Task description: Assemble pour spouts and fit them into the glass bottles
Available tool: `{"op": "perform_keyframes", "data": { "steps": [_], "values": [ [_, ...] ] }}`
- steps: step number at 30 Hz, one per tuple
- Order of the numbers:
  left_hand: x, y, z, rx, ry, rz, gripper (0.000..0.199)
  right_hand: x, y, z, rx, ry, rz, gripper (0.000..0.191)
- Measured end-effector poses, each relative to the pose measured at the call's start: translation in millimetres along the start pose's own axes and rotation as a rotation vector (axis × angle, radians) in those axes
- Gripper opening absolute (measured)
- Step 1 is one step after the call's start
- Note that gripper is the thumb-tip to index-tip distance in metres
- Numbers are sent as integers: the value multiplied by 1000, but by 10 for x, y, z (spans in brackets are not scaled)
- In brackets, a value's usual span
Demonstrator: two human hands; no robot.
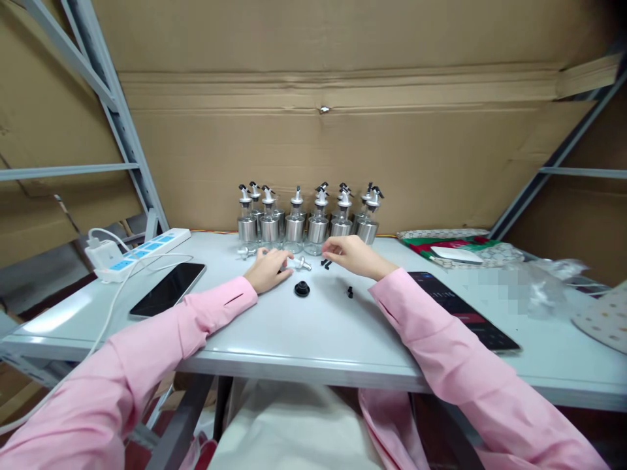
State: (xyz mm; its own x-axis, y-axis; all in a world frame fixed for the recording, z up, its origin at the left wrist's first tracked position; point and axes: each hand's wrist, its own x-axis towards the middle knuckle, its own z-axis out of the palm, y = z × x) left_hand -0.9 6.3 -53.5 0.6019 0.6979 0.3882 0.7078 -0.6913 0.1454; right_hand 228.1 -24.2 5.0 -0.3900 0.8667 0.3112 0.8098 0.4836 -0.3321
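Observation:
My left hand (pixel 270 269) lies low on the table with its fingers stretched out and apart. Beside its fingertips is a clear and silver pour spout (pixel 303 264); part of it is hidden by the hand. Another clear spout piece (pixel 245 252) pokes out beyond the knuckles. My right hand (pixel 353 255) is closed in a pinch just over small black parts (pixel 326 264); what its fingertips hold, if anything, is hidden. Between the hands sits a round black stopper (pixel 302 288). A smaller black piece (pixel 349 292) lies nearer my right sleeve.
Steel-and-glass oil bottles (pixel 294 230) with spouts stand in rows against the cardboard wall (pixel 343 143). A white power strip (pixel 147 253) and a dark phone (pixel 169 290) lie left. To the right are a tablet-like device (pixel 465 310), a white mouse (pixel 456 255) and clear plastic bags (pixel 548 281).

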Motion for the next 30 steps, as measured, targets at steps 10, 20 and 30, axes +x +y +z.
{"op": "perform_keyframes", "data": {
  "steps": [10, 20, 30],
  "values": [
    [-19, 14, -20, -3, 9, 39, 26, 100, -125, 411, -334, -103, 90, 26],
    [-90, 289, -33, 60, -35, 435, 18, 75, -83, 234, -52, -13, 98, 15],
    [-88, 211, -13, -9, 92, 398, 40, -111, -39, -95, 613, -348, -12, 34]
  ]
}}
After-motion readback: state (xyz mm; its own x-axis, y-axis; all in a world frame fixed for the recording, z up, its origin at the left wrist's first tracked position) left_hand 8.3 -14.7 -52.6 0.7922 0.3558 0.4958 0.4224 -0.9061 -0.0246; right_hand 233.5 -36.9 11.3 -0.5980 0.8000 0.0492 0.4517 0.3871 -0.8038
